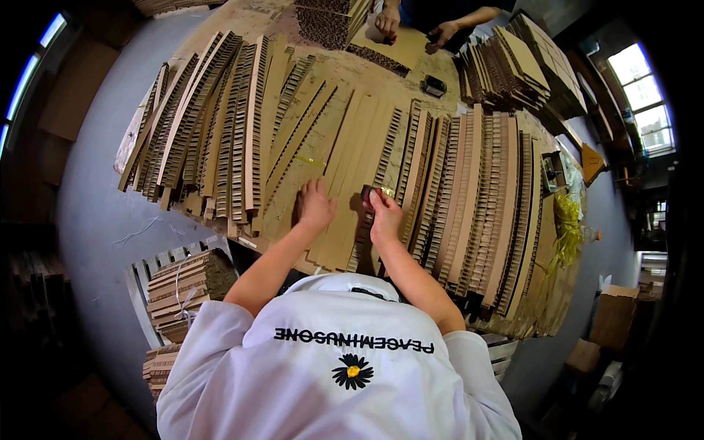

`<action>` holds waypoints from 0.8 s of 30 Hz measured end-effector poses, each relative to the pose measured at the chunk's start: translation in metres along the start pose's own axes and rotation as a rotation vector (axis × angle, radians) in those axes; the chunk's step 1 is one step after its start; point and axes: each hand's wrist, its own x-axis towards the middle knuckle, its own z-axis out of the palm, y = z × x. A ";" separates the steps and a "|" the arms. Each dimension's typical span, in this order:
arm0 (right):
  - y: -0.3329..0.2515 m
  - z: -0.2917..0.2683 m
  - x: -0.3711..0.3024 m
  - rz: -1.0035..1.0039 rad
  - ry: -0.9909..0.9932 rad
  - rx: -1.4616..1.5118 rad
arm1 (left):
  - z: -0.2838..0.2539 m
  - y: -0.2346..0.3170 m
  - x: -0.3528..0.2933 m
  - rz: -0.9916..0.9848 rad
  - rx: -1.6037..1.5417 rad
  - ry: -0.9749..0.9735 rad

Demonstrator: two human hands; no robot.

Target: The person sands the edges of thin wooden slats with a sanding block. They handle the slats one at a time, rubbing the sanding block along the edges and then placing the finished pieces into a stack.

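Flat tan cardboard strips (352, 161) lie side by side in the middle of the table, in front of me. My left hand (317, 205) rests on their left edge, fingers spread and bent downward, holding nothing that I can see. My right hand (385, 218) is closed around a small dark-red block (367, 193) at the strips' right side. A shiny yellowish piece (387, 191) shows beside its fingertips; whether it belongs to the block I cannot tell. Just right of this hand stands a row of honeycomb cardboard strips (469, 198), their ribbed edges facing up.
More honeycomb strips (213, 125) lean in a heap at the left. Across the table, a co-worker's hands (387, 23) are over a cardboard panel (400, 50). A dark small box (433, 86), stacked cardboard (506, 70) and tangled yellow strips (565, 231) lie to the right.
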 end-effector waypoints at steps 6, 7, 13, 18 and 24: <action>-0.003 -0.025 -0.002 -0.073 0.104 0.025 | -0.027 0.041 -0.022 0.360 -0.118 0.127; -0.006 -0.032 -0.003 -0.051 0.170 0.066 | -0.021 0.044 -0.023 0.516 -0.173 0.100; -0.010 -0.014 -0.015 0.023 0.107 0.276 | -0.008 0.045 -0.037 0.790 -0.039 -0.072; -0.003 -0.010 -0.001 -0.062 0.098 0.172 | -0.008 0.043 -0.045 0.890 0.025 -0.094; -0.002 -0.018 -0.012 -0.125 0.143 0.022 | -0.021 0.056 -0.048 1.032 0.215 -0.336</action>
